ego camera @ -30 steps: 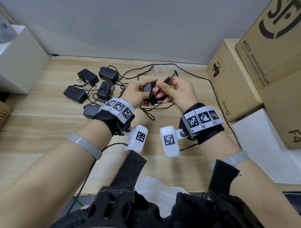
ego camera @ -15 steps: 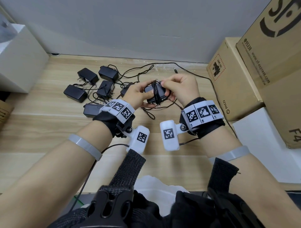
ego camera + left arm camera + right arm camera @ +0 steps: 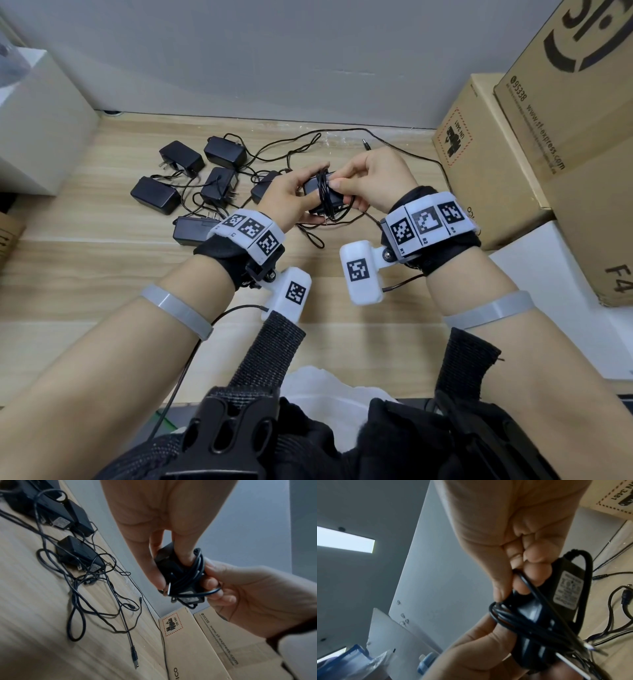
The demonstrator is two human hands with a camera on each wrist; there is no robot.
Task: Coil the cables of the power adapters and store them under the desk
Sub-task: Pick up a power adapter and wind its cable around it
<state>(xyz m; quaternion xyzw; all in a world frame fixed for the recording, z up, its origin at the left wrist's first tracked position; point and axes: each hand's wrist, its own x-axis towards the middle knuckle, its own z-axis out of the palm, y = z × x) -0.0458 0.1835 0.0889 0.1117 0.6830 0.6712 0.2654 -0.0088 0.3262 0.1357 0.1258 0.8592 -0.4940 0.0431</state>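
Stretching across the whole scene is the worktop (image 3: 85, 274), a pale wood-grain laminate, smooth and matte, running to a grey wall at the far edge. On the right, stacked cardboard boxes (image 3: 561, 137) are crowding in, plain brown and printed; on the far left a white box (image 3: 37, 137) is sitting.

Lying to the far left of centre is a cluster of loose power adapters (image 3: 191, 185), small black plastic bricks with metal prongs, their thin cords tangling in slack loops across the wood. One long loose cable (image 3: 342, 132) is trailing along the far edge toward the boxes.

Raised above the middle of the worktop, between both hands, is the adapter being coiled (image 3: 323, 193). The left hand (image 3: 291, 198) is clamping the brick by its ends, fingers curled round it. The right hand (image 3: 373, 181) is pinching the cable (image 3: 197, 566) where it is wrapping in several turns round the brick's middle, so both grips are closed on the same piece.

The brick looks light, hard and slightly glossy, so probably a little slippery; its flat sides seem the sound place to take hold, clear of the prongs. The cord looks thin, rubbery and springy, likely to unwind if the last turn is let go, so the free end wants pinching or tucking under a loop. A grey label (image 3: 567, 589) is showing on one face.
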